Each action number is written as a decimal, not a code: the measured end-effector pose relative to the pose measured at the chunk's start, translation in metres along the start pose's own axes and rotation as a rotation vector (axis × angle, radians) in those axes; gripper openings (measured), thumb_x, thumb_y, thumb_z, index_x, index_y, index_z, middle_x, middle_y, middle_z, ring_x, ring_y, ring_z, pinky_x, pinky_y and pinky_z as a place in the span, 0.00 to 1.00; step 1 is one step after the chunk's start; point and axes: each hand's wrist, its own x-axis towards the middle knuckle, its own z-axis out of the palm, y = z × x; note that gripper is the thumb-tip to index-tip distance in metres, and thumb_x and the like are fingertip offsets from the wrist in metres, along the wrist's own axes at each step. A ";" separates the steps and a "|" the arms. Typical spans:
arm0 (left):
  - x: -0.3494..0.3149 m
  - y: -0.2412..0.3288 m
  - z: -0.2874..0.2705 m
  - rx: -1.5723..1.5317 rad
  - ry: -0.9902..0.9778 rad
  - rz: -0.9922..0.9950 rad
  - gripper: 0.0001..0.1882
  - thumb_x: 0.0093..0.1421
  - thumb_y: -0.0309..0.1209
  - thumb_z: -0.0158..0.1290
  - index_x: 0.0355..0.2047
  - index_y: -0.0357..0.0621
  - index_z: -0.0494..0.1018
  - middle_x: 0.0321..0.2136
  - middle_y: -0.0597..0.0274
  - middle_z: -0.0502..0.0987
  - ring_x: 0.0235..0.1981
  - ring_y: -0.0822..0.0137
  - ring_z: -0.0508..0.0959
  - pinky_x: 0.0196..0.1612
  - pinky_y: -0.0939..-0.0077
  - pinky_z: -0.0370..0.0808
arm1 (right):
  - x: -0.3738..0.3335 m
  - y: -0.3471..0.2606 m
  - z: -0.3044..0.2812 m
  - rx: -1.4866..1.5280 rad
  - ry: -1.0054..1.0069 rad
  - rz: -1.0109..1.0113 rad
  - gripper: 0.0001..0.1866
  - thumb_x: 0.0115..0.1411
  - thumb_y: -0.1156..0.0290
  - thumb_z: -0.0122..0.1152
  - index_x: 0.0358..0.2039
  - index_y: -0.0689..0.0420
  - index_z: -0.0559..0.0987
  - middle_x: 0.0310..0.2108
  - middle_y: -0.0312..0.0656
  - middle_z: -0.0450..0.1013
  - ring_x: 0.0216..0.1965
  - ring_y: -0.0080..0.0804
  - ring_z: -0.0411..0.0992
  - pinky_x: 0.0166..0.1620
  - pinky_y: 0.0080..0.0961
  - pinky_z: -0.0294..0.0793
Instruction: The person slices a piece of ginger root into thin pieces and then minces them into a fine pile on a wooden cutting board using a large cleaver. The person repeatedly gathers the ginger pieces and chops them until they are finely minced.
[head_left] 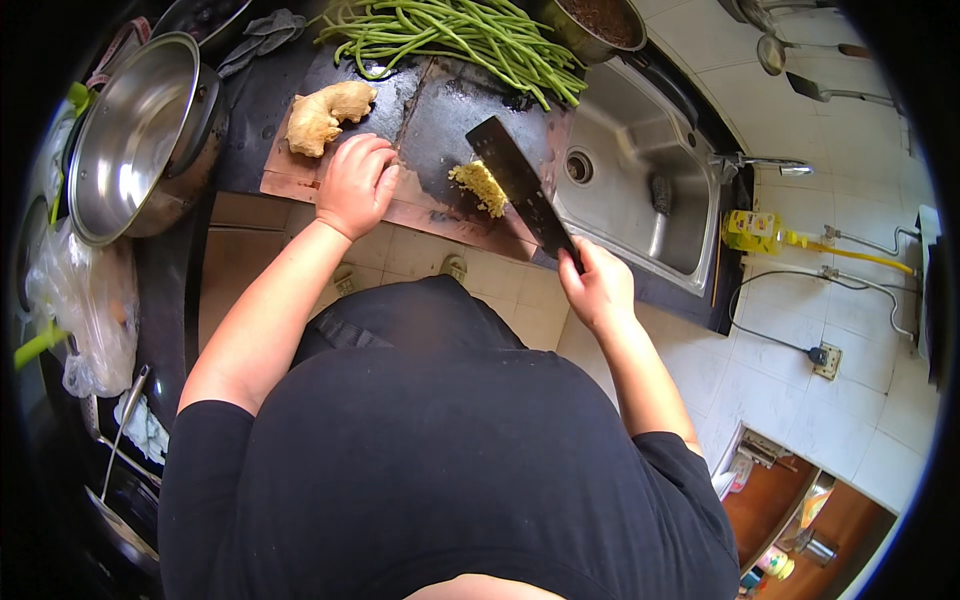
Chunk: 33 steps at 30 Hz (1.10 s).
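My right hand [598, 285] is wrapped round the handle of a dark, broad-bladed cleaver [520, 185]. Its blade slants up to the left, beside a small heap of pale yellow mince [480, 189] on the dark, wet work surface [437, 125]. My left hand [356, 185] rests at the front edge of that surface, holding nothing, its fingers loosely together and the thumb a little apart. Just beyond its fingertips lies a large knobbly piece of ginger root [322, 118]. Behind, a spread of long green beans [440, 40] covers the far side.
A steel sink [625, 150] with a tap [775, 163] adjoins on the right. A pot of brown contents [600, 25] stands at the back. On the left are a steel pot [130, 140] and a plastic bag [85, 300]. Utensils [772, 53] hang on the tiled wall.
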 end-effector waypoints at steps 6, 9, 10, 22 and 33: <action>-0.002 0.003 0.002 0.105 0.019 0.029 0.11 0.54 0.31 0.54 0.35 0.39 0.73 0.40 0.53 0.74 0.47 0.50 0.71 0.53 0.59 0.67 | 0.014 0.012 -0.012 -0.022 -0.077 -0.075 0.11 0.54 0.66 0.60 0.37 0.57 0.78 0.26 0.47 0.75 0.28 0.46 0.75 0.31 0.36 0.73; -0.001 0.005 0.003 0.146 0.017 0.035 0.11 0.53 0.30 0.54 0.35 0.39 0.73 0.40 0.53 0.73 0.47 0.51 0.71 0.53 0.59 0.67 | 0.019 0.016 -0.013 -0.025 -0.123 -0.098 0.12 0.54 0.66 0.60 0.37 0.58 0.78 0.27 0.48 0.75 0.28 0.47 0.75 0.32 0.36 0.74; -0.001 0.006 0.003 0.161 0.017 0.036 0.11 0.52 0.30 0.54 0.35 0.39 0.73 0.40 0.53 0.73 0.47 0.51 0.71 0.53 0.59 0.67 | 0.022 0.017 -0.015 -0.043 -0.157 -0.100 0.12 0.54 0.66 0.60 0.37 0.58 0.78 0.27 0.48 0.75 0.28 0.47 0.75 0.32 0.36 0.74; -0.001 0.008 0.005 0.216 0.003 0.034 0.11 0.52 0.29 0.54 0.35 0.39 0.73 0.40 0.53 0.73 0.47 0.51 0.71 0.53 0.59 0.67 | 0.022 0.025 -0.022 0.005 -0.124 -0.204 0.11 0.55 0.66 0.59 0.36 0.56 0.79 0.26 0.47 0.75 0.26 0.47 0.74 0.31 0.38 0.74; -0.004 0.004 0.006 0.239 -0.046 0.046 0.11 0.53 0.30 0.53 0.36 0.40 0.73 0.43 0.53 0.72 0.50 0.50 0.69 0.55 0.59 0.66 | 0.025 0.026 -0.014 0.001 -0.122 -0.210 0.09 0.56 0.64 0.55 0.31 0.55 0.76 0.22 0.47 0.74 0.24 0.47 0.74 0.30 0.40 0.73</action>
